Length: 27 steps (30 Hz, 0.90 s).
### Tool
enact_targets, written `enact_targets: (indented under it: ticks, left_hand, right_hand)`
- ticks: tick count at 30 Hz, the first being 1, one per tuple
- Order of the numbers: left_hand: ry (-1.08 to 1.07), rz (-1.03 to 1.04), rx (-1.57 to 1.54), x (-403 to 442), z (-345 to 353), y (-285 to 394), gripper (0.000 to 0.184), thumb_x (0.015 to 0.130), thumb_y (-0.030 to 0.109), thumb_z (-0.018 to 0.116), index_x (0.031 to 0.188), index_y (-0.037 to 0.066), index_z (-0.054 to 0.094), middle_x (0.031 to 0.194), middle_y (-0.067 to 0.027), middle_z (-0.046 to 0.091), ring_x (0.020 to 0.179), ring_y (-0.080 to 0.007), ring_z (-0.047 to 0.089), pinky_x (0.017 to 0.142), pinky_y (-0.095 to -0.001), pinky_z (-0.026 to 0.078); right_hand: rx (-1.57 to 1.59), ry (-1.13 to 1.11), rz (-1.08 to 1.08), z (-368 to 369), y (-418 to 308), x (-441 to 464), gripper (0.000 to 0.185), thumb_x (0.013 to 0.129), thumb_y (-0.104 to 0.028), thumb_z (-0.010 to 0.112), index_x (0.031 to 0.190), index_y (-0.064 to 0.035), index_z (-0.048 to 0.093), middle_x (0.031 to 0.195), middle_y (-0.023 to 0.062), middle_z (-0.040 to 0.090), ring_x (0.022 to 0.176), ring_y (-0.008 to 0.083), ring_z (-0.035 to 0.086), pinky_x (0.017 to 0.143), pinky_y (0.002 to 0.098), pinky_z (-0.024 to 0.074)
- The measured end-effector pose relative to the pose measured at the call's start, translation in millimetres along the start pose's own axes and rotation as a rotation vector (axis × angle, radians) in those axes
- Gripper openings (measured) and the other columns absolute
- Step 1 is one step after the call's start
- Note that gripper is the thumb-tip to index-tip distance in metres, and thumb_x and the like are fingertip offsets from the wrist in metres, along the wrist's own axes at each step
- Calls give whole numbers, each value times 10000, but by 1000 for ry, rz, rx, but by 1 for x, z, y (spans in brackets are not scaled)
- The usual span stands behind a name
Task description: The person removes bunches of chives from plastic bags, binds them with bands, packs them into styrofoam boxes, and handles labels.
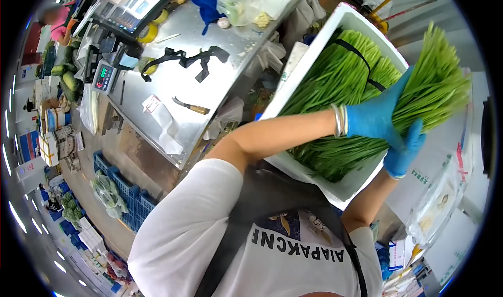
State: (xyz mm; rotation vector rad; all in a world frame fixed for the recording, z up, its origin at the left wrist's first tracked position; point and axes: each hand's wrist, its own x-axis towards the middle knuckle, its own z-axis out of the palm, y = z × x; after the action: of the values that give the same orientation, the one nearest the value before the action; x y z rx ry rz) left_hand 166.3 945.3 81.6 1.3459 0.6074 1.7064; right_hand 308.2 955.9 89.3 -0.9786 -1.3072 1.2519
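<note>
My left hand (374, 113), in a blue glove with bracelets at the wrist, is wrapped round a loose bunch of long green stalks (432, 82) over the right side of a white foam box (270, 106). Just below it, my right hand (403, 153), also gloved in blue, closes on the lower side of the same bunch, its fingers partly hidden. Inside the box lie more green stalks (332, 82), some bound with black bands.
To the left, a metal table (162, 79) holds a curved knife (191, 106), black strips (186, 59), a blue cloth (207, 8) and plastic bags. A scale (104, 78) and a screen (133, 6) stand beyond. Blue crates (123, 189) sit on the floor. A person (60, 27) is far off.
</note>
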Motion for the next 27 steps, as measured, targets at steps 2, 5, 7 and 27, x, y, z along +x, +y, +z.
enact_targets:
  ticks: [2, 5, 7, 27]
  left_hand:
    - [-38, 160, 161, 21, -30, 41, 1284, 532, 401, 921, 1454, -32, 140, 1342, -254, 458, 1246, -364, 481, 1050, -407, 406]
    - [-137, 259, 583, 47, -83, 132, 1191, 511, 431, 904, 1385, -66, 266, 1238, -280, 536, 1160, -384, 547, 992, -412, 453]
    - [-186, 383, 799, 49, -120, 183, 1025, 545, 450, 873, 1315, -46, 412, 1149, -263, 611, 1032, -344, 634, 923, -399, 502]
    - [-599, -726, 1703, -199, -368, 42, 960, 742, 209, 728, 1545, 220, 201, 1541, -89, 328, 1429, -320, 280, 1105, -527, 251]
  right_hand:
    - [68, 3, -68, 63, -44, 1, 575, 1008, -358, 482, 1426, 21, 370, 1394, 142, 490, 1258, 249, 493, 1072, 397, 389]
    - [235, 30, -211, 151, -77, -1, 640, 1000, -462, 432, 1455, -23, 336, 1458, 132, 423, 1329, 264, 420, 1129, 411, 313]
    - [396, 23, -256, 215, -96, -14, 697, 984, -563, 389, 1473, -70, 322, 1499, 123, 372, 1366, 275, 372, 1150, 420, 283]
    - [427, -909, 1361, 318, 204, -111, 687, 899, -436, 647, 1413, -42, 417, 1412, 236, 446, 1174, 342, 574, 944, 474, 500]
